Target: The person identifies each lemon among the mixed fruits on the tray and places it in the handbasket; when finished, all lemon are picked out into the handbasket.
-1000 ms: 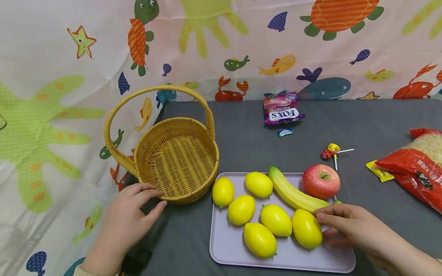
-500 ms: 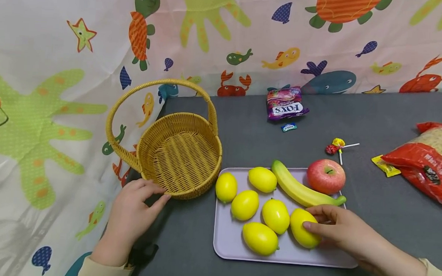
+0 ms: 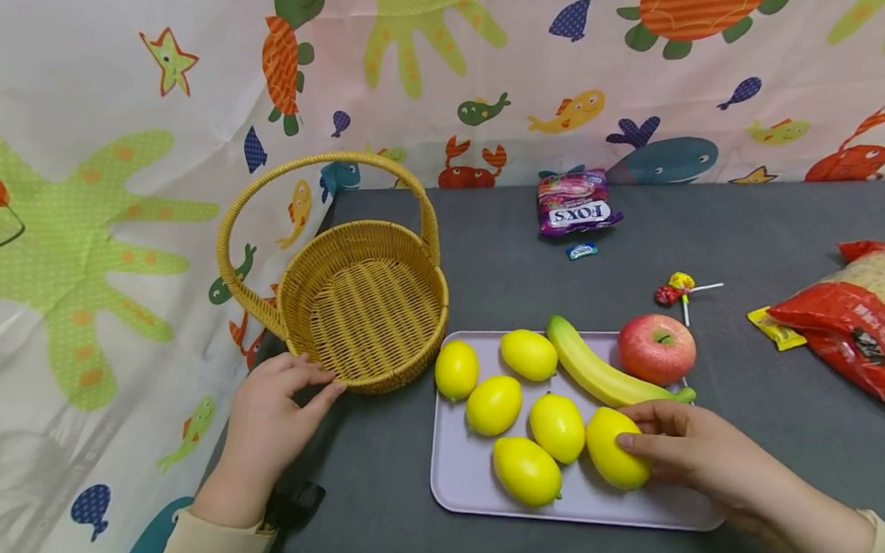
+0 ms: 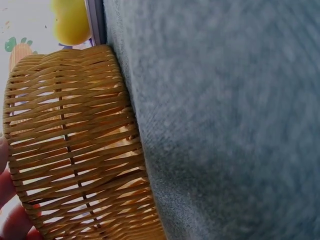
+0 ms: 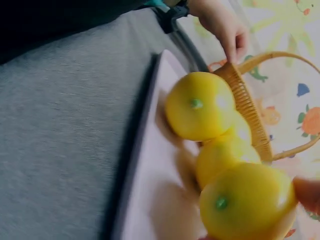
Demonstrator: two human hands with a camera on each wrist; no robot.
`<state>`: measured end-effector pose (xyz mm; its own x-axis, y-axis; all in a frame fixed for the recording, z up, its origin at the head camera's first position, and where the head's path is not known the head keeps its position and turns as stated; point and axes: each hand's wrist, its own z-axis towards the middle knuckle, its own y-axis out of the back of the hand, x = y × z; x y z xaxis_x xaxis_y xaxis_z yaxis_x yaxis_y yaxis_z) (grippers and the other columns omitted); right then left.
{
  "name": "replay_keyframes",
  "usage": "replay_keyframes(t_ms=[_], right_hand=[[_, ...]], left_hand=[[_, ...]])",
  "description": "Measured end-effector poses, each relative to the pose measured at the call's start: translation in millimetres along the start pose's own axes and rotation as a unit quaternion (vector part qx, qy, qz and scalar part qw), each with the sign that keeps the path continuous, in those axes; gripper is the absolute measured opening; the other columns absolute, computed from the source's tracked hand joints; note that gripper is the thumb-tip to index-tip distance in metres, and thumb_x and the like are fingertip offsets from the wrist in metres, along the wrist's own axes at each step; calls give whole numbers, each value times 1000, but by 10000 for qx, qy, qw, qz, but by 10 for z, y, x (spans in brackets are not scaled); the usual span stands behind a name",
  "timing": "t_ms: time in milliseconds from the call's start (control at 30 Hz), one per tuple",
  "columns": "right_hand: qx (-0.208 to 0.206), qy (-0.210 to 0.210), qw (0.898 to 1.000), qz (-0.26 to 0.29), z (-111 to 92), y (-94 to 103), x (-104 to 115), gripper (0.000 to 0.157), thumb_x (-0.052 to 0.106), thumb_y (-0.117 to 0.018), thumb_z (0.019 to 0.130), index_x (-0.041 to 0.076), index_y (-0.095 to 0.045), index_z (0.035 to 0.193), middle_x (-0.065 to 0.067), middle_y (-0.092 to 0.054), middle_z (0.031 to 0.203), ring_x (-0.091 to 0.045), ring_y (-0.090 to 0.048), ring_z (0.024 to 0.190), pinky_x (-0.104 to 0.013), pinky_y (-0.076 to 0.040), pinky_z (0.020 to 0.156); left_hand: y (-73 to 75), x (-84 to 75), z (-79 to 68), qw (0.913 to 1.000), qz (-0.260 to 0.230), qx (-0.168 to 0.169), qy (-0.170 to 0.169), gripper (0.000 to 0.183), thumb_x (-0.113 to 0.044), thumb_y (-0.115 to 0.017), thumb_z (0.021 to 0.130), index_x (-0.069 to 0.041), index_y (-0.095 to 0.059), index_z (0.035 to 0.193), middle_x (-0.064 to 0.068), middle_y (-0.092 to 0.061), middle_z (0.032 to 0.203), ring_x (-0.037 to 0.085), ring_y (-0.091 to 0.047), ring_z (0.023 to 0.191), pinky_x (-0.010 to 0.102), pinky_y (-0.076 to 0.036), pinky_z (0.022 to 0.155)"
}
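My left hand pinches the near rim of a round wicker basket between thumb and fingers. The basket has a tall hoop handle and nothing inside. In the left wrist view, fingertips show at the basket's woven wall. On the lilac tray, my right hand holds the rightmost lemon, thumb on its near side and fingers partly hidden behind it. The right wrist view has that lemon close up. Several other lemons lie to its left. A banana and a red apple lie behind.
Two lollipops lie behind the apple. At the back sit a purple candy bag and a small blue wrapped sweet. A red bag and a yellow packet are at the right. A patterned cloth hangs behind and left.
My right hand has come round the rightmost lemon and taken hold of it. The left hand has closed on the basket's rim. The whole view has shifted slightly.
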<state>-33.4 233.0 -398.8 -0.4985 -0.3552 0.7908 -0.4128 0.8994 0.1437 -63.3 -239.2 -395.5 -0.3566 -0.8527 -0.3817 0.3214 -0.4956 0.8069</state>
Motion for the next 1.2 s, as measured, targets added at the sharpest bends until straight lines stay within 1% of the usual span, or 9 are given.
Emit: replay_keyframes(t_ms=[133,233,400,500,600,767,833,967,1200], right_hand=[[561,391,9969,399,13,52,183,60,28,-62,102,-6,-40,147,-7,-61,124,-23,-61,105,-35,-58,87],[901,769,9916,526,61,56,399,57,25,-58,104,-6,-38,148,-7,-63,125,-24,-63,107,-36,-58,90],[997,1084,9881,448,190,-53,902,57,25,-61,103,-2,-41,148,-9,-60,131,-26,-61,112,-38,-55,95],[1081,1242,9851,487,357,-172,1223,56,25,-62,102,-2,-42,147,-12,-58,132,-27,-60,112,-38,-54,97],[1245,1390,9798,718,608,-330,1504,53,24,-61,102,-2,-44,145,-15,-59,131,-27,-63,108,-37,-56,95],[1411,1412,9742,1052,1036,-734,1892,47,22,-63,101,1,-49,141,-16,-60,128,-23,-66,98,-40,-57,94],[1463,1402,9744,979,1178,-920,1990,45,23,-66,100,2,-53,138,-15,-62,126,-22,-65,93,-42,-57,94],[1541,1427,9768,411,1368,-1264,2084,42,24,-69,98,5,-59,134,-13,-64,121,-21,-60,88,-43,-57,93],[1501,1409,9754,-788,1509,-1682,2109,37,26,-78,90,5,-67,119,-10,-66,114,-23,-68,93,-42,-59,89]], left_hand=[[14,-25,-9,9999,-13,-91,71,21,-18,-93,73,-8,-82,88,7,-74,92,31,-68,105,51,-54,89],[24,-43,-9,9998,57,-47,166,20,-19,-93,73,-9,-82,87,5,-74,92,30,-68,105,51,-54,90],[34,-74,19,9990,158,224,352,20,-22,-92,75,-11,-81,87,5,-74,95,30,-67,108,51,-52,91],[27,-89,42,9976,183,440,505,18,-24,-90,78,-12,-81,87,5,-73,98,30,-66,111,51,-52,93],[8,-98,52,9961,180,606,616,16,-26,-88,80,-14,-81,88,6,-73,100,31,-65,113,51,-51,94],[-19,-100,46,9956,160,633,670,17,-27,-89,80,-15,-81,88,4,-71,99,29,-65,113,49,-52,94],[-19,-100,44,9957,147,605,690,18,-27,-89,79,-14,-81,87,4,-71,98,29,-66,112,49,-52,94],[1,-99,40,9960,147,550,695,18,-27,-90,77,-14,-81,86,4,-71,97,29,-66,110,49,-52,93],[79,-85,13,9967,141,374,710,18,-25,-91,76,-13,-80,83,5,-72,95,29,-67,109,50,-52,92]])
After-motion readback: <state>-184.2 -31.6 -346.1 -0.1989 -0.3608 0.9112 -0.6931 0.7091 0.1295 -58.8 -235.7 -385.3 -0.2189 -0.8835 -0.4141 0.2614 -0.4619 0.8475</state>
